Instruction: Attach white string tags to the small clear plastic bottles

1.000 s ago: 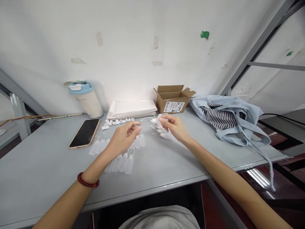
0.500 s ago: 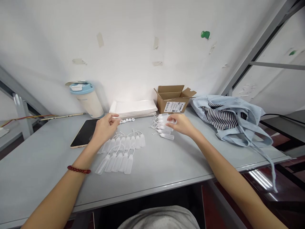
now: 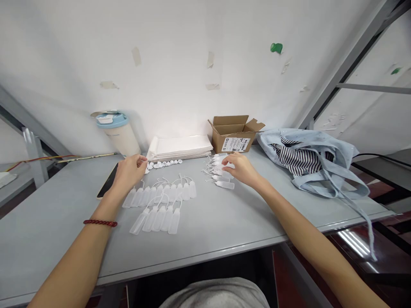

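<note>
My left hand (image 3: 130, 172) is over the left of the table, thumb and fingertips pinched together at the left end of a row of small white caps (image 3: 164, 164). Whatever the pinch holds is too small to make out. Below it lie two rows of translucent dropper bottles, an upper row (image 3: 173, 192) and a lower row (image 3: 159, 220), with thin strap-like tails at their necks. On the right, my right hand (image 3: 242, 169) hovers at or touches a column of similar bottles (image 3: 225, 185), thumb and forefinger curved with a gap between them. Its other fingers are partly hidden.
A stack of white sheets or envelopes (image 3: 180, 147) lies against the wall beside an open cardboard box (image 3: 231, 139). A blue-lidded tumbler (image 3: 120, 137) and a phone (image 3: 107, 182) are at left. A light blue cloth bag (image 3: 342, 147) drapes over the table's right side.
My left hand has moved left along the caps, uncovering more of them and the left end of the upper bottle row. My right hand has shifted only slightly left.
</note>
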Demonstrator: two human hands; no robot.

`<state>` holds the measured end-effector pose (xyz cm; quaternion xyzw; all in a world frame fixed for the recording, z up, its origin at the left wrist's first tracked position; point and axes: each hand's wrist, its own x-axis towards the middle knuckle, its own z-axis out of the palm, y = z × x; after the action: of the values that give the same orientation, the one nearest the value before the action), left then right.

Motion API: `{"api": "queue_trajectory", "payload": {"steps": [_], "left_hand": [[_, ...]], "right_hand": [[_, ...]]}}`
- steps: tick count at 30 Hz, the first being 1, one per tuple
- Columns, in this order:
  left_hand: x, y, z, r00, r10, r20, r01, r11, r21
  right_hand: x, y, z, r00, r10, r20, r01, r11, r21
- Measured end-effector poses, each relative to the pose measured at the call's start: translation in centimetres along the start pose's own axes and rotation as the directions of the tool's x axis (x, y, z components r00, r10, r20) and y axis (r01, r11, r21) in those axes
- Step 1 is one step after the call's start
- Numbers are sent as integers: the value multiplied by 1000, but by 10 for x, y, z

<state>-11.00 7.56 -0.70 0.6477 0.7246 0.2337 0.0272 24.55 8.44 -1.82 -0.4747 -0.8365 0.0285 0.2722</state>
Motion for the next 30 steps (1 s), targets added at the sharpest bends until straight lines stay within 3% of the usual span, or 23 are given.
{"api": "queue_trajectory", "payload": {"steps": [4,7,14,20,25,30], "left_hand": [[1,-5,0,998,40,40,-44,995,94],[2,-11,2,992,65,112,-86,976,199],[7,-18,10,984,29,176,-93,926,367],[13,-19,16,977,32,209,-111,918,381],[13,-17,17,984,68,167,-121,934,336],[11,-16,18,991,97,93,-120,950,289]], "right_hand": [[-2,-6,6,980,-132,-146,142,988,59],[-7,-22,14,956,-225,-186,246,964,100],[-28,-75,36,932,-360,-41,359,904,233],[-43,-108,48,902,-421,97,379,878,291],[-52,-128,65,920,-351,174,306,921,241],[-55,-134,75,936,-311,166,284,944,170]]}}
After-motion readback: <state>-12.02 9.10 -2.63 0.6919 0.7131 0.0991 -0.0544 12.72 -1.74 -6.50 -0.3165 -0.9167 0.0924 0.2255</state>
